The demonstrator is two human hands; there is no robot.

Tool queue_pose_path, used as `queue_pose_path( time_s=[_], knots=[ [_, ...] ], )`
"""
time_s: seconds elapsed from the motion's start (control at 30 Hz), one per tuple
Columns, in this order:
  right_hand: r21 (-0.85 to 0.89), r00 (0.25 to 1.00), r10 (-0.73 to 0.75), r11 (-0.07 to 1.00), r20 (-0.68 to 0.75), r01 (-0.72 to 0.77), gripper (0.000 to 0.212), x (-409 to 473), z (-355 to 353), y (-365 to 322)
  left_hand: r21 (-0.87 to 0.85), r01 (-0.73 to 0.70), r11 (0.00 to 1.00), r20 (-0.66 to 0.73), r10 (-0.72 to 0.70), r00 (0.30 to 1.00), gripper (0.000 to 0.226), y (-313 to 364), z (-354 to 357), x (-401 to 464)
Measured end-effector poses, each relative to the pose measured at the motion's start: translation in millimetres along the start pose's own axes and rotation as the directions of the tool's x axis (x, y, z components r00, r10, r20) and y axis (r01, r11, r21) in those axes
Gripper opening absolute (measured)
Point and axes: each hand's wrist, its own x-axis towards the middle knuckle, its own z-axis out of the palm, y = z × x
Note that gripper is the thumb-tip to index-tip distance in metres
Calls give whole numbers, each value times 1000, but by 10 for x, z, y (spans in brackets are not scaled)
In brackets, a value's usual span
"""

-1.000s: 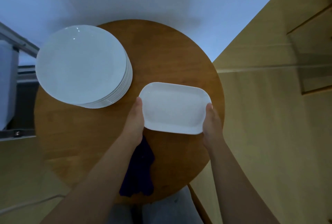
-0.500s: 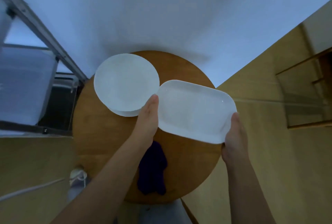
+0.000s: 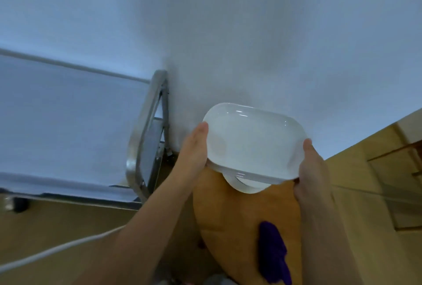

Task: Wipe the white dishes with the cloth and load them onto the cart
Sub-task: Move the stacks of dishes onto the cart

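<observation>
Both hands, left and right, grip the dish; carry it level toward the cart at nine o'clock.

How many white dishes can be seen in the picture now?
2 for sure. The oblong dish is held up between the left hand and the right hand. A round plate peeks out beneath it on the table; others may be hidden.

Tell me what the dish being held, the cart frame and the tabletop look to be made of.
Oblong dish: glazed white ceramic, perhaps glass; sharp highlights streak its rim.
Cart frame: bare polished metal, probably steel; silvery tube with bright reflections.
Table: wood or wood-look laminate, orange-brown with a smooth, low sheen; blur hides the grain.
</observation>
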Motion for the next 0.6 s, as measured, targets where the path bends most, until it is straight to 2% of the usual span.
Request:
queue_pose_path(
  time_s=[0.13,0.27,0.6],
  knots=[
    [6,996,-39,999,81,38,20,-457,827,-167,-14,-36,999,-173,33,984,25,430,-822,-18],
    [-9,972,-41,999,231,44,17,-765,1549,-205,-62,-100,993,-297,77,952,27,727,-1534,-50],
    [-107,847,4,992,531,62,20,-1212,3031,-152,-127,-131,983,-579,34,815,28,1164,-2895,82]
  ],
)
